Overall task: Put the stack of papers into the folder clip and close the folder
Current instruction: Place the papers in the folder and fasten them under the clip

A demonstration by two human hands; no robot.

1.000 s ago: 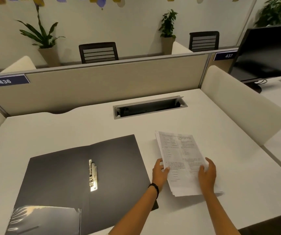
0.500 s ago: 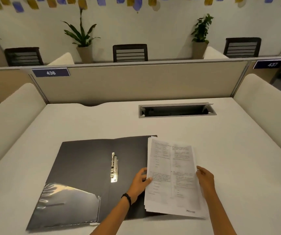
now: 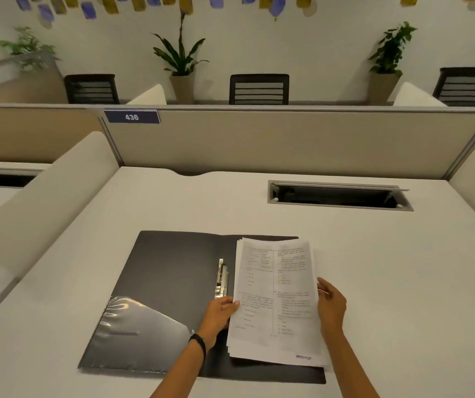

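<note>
A pale desk [image 3: 388, 282] is spread beneath both hands and reaches far beyond them to a beige partition [image 3: 288, 142]. A dark folder [image 3: 170, 277] is laid open flat on the desk, mostly to the left of the hands, its right-hand half lying under them. A shiny clear pocket [image 3: 141, 328] is seen on the folder's inner left cover, just left of the left wrist. The stack of papers [image 3: 276, 300] is held between the two hands over the folder's right half, its printed face up and its near edge slightly fanned. The left hand [image 3: 219, 314] is closed on the stack's left edge, thumb on top, with a dark band [image 3: 199, 341] worn at the wrist. The right hand [image 3: 331, 307] is curled around the stack's right edge, fingers tucked underneath. The metal folder clip [image 3: 221, 278] is fixed along the folder's spine, just beyond the left hand and just beside the papers' left edge; whether it is touched by the paper cannot be told.
</note>
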